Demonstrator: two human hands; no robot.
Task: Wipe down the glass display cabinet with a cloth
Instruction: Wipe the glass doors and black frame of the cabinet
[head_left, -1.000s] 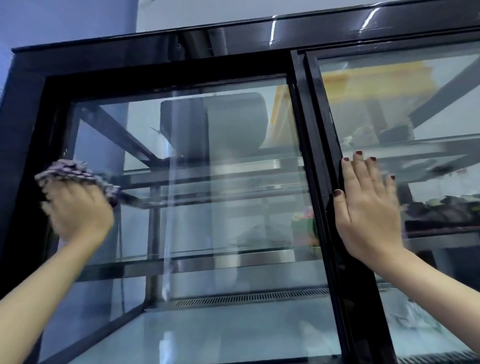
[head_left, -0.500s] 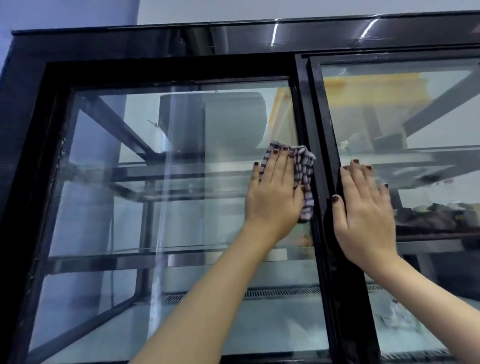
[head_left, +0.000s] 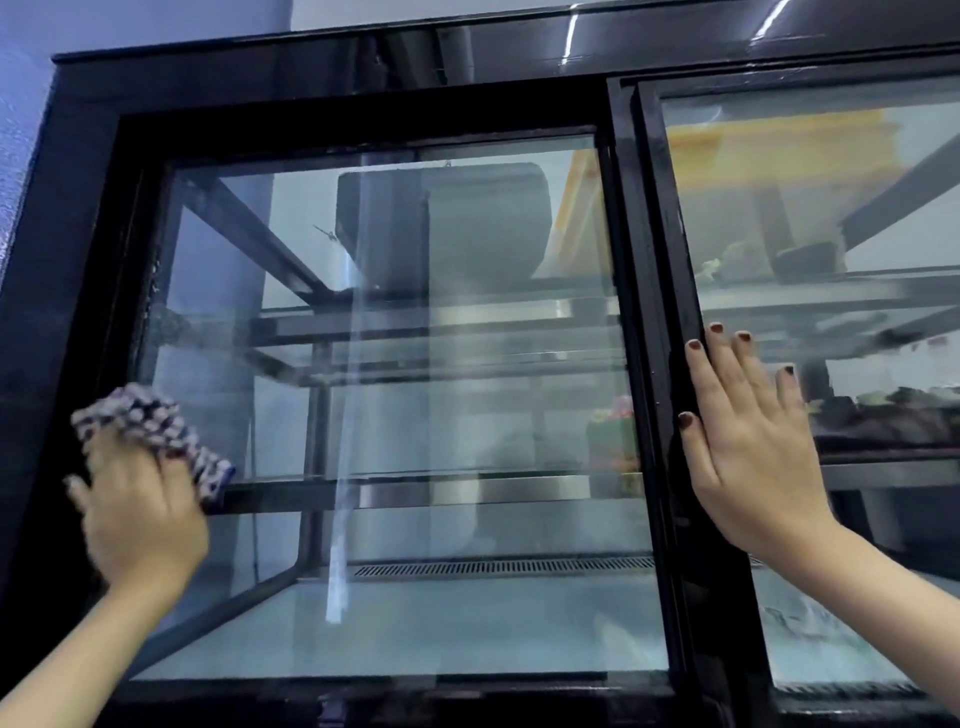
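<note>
Blue wall (head_left: 23, 156) at left; yellow object (head_left: 769, 137) upper right; dark items (head_left: 893, 415) below.

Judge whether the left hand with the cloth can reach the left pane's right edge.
Probably yes: the left hand presses the cloth at that pane's left side; only bare glass lies between. The right hand rests past the post.

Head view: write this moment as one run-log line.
left hand, blurred, on checked cloth at left edge of left pane | right hand flat on right door
</note>
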